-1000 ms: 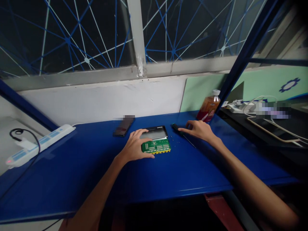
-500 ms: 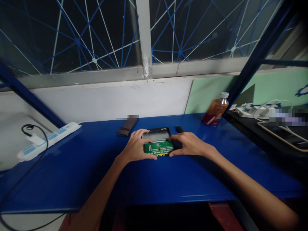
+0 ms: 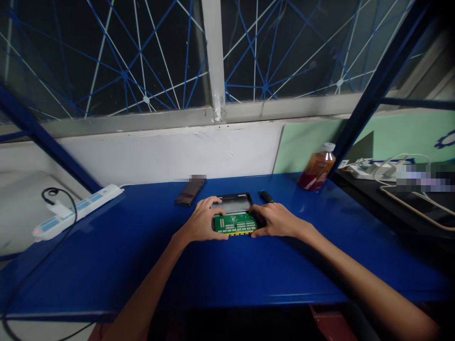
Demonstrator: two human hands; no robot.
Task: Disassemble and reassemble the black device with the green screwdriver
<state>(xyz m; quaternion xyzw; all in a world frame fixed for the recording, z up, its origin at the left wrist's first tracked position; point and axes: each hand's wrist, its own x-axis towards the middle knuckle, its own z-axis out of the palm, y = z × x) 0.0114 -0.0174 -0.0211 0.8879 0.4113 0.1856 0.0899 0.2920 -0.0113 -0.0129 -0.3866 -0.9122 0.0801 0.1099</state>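
A green circuit board point(image 3: 235, 222) lies in a shallow black case point(image 3: 232, 202) on the blue table point(image 3: 106, 255). My left hand point(image 3: 201, 221) grips the board's left edge, thumb at the front, fingers curled over the case's left side. At the board's right edge my right hand point(image 3: 273, 220) does the same, fingers bent around the case's right side. A black screwdriver handle point(image 3: 265, 195) lies just behind my right hand.
A dark phone point(image 3: 189, 192) lies behind the case to the left. An orange drink bottle point(image 3: 316, 168) stands at the back right. A white power strip point(image 3: 76, 211) with a cable sits at the left. On a black side table at the right lie cables and a tablet point(image 3: 415, 199).
My right hand left the screwdriver and came left to the board's right edge. The left hand stayed on the left edge. The view shifted slightly.
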